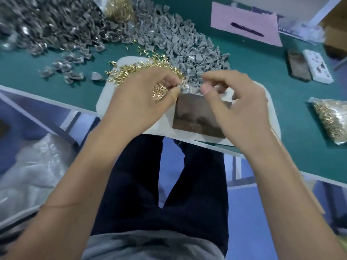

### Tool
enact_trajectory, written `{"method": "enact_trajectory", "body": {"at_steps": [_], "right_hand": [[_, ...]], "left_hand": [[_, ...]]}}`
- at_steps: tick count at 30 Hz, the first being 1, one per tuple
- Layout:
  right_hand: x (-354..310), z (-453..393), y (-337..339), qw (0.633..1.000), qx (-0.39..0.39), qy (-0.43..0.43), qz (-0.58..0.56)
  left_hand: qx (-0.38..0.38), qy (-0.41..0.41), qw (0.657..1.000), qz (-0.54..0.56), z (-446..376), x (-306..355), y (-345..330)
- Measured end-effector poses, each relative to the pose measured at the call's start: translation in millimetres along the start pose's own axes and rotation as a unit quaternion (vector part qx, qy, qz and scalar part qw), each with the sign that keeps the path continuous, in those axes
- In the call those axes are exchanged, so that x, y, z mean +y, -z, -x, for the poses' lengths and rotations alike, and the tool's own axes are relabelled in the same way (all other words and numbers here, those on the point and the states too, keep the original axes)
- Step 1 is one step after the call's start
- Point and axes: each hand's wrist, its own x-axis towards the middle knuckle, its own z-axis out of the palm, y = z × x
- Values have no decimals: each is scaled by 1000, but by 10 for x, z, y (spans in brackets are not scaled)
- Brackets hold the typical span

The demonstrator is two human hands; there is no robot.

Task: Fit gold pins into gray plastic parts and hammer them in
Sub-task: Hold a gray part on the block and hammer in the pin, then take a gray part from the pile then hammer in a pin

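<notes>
My left hand (139,98) cups several gold pins (158,91) in its palm and pinches a small gray plastic part (181,87) between thumb and fingertips. My right hand (236,104) hovers just right of that part with its fingers curled. Its thumb and forefinger are close together; blur hides whether a pin sits between them. Both hands are above a dark metal block (197,117) lying on a white board (106,94). Loose gold pins (144,69) lie heaped on the board's far side, next to a heap of gray parts (187,47).
A big heap of darker, shinier parts (47,29) fills the far left. A bag of gold pins (332,119) lies at the right. A second dark block (298,66), a white power strip (317,66) and pink paper (225,19) with a pen (247,29) lie beyond. The table edge (319,177) runs near my lap.
</notes>
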Motion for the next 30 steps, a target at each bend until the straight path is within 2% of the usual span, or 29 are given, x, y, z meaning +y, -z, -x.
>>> {"method": "enact_trajectory", "body": {"at_steps": [3,7,15,21,26,30], "right_hand": [[-319,-331,-365,995,-72,40,-47],[-585,-734,-866,984,-154,27,-81],[-883,-1286,-1688,956,-286,63,1],[-947,-1491,-2034,936,-332,84,74],[-911,-1551,-2201,928,-339,82,128],[-850,-1585,-2176,926,-354,63,111]], "left_hand": [[27,15,999,-24,4,-207,312],[48,55,995,-61,39,-549,776],[78,151,980,-107,54,-1119,1192],[72,209,961,-166,16,-1406,1185],[49,232,952,-192,-82,-1504,1134],[81,234,949,-194,-105,-1463,1113]]}}
